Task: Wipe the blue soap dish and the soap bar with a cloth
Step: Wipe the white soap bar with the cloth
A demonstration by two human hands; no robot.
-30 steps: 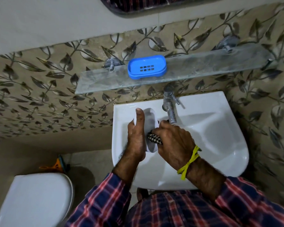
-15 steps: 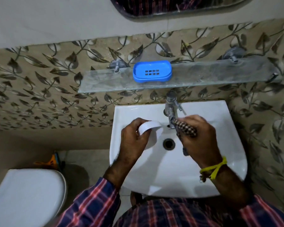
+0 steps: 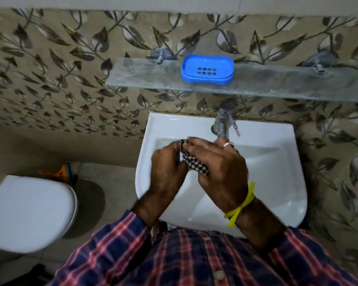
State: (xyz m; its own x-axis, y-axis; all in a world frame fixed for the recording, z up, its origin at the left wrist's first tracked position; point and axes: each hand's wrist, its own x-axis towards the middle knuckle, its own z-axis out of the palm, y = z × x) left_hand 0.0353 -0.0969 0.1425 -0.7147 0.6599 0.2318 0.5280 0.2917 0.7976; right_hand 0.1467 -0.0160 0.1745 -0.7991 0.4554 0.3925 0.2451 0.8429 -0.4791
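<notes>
Two hands were close together over the white sink (image 3: 277, 162). The right hand (image 3: 221, 168) had its fingers laid over a black-and-white checked cloth (image 3: 192, 159), and its grip was closed on the cloth. The left hand (image 3: 165, 164) was curled against the other side of the cloth. I could not tell what its grip held, because the cloth and the right hand hid the inside of it. The soap bar was out of sight.

The sink bowl held nothing else that showed. A metal tap (image 3: 222, 120) stood at its back edge, just past the right fingers.

Above the sink, the blue soap dish (image 3: 207, 69) sat on a glass shelf (image 3: 277, 83), well apart from the hands. The dish had nothing in it; its drain holes showed.
</notes>
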